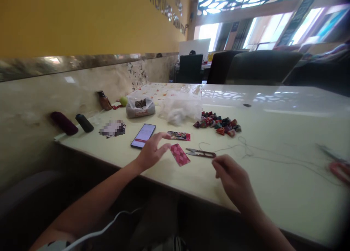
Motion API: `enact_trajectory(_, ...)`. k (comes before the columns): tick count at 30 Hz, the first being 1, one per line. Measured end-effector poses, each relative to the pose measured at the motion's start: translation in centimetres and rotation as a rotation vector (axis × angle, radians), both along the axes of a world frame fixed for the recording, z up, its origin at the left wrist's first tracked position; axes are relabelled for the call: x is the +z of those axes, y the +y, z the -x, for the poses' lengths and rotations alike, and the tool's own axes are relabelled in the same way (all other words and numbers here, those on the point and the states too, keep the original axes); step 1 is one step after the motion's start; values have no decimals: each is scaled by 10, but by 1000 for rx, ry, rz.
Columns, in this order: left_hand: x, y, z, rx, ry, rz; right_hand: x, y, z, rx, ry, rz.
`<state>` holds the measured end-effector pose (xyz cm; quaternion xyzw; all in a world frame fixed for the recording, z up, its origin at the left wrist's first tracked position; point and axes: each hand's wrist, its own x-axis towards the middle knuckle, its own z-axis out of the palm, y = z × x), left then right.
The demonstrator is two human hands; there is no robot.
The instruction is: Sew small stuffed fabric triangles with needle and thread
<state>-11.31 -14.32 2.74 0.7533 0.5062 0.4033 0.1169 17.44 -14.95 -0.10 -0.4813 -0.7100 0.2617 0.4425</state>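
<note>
My left hand (153, 150) hovers by a small pink checked cloth piece (180, 155), thumb and index finger apart. The thumb tip is at the cloth's upper left corner; whether it touches cannot be told. Just beyond the index finger lies a dark floral cloth piece (180, 135) with a pink end. My right hand (232, 176) is closed in a pinch beside the handle end of the thread snips (202, 153); what is between its fingers, if anything, is too small to make out. A loose thread (262, 149) trails across the table to the right.
A phone (144, 135) lies behind my left hand. Further back are a bag of dark filling (140, 108), a clear bag of white stuffing (177, 110) and several folded fabric pieces (218, 123). Thread cones (84, 122) stand left; red-handled scissors (339, 170) lie at right.
</note>
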Motion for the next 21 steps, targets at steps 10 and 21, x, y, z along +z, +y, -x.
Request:
enact_trajectory(10,9,32,-85,-313,291,-260,50,37,9,245,-527,-172)
enact_trajectory(21,-12,94,-107,-19,-304,109,41,126,-63,92,-463,-29)
